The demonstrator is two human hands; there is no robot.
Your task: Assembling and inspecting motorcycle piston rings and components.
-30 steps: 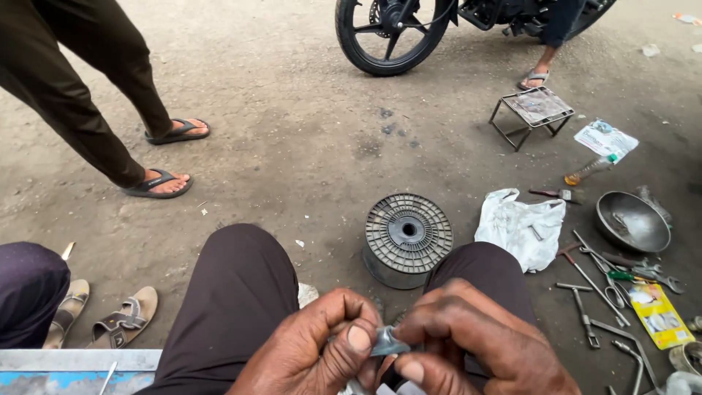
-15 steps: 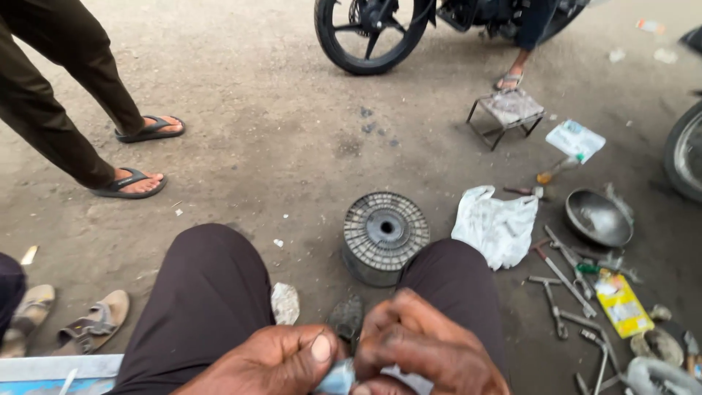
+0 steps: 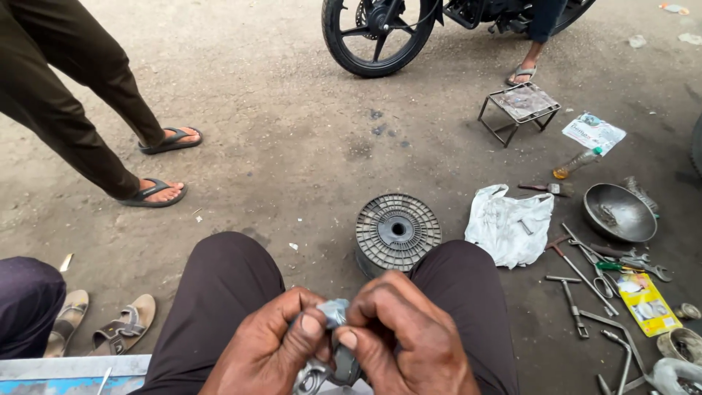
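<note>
Two bare hands meet low in the frame, between the knees. Left hand [image 3: 267, 347] and right hand [image 3: 406, 344] both pinched shut on a small crumpled grey metal piece [image 3: 335, 312], thumbs pressed to it from either side. Piece sits at the thumb tips, above the knuckles; its upper end pokes up and away from the body. Long axis hard to tell, most of it hidden by fingers. Below the thumbs, a dark rounded metal part [image 3: 344, 366], partly covered.

Just beyond the hands, on the ground between the knees: round grey ribbed metal disc [image 3: 398, 231], lying flat. Right of it, crumpled white plastic bag [image 3: 510, 223], then scattered long steel hand tools [image 3: 578, 289] and a shallow dark metal bowl [image 3: 619, 212].
</note>
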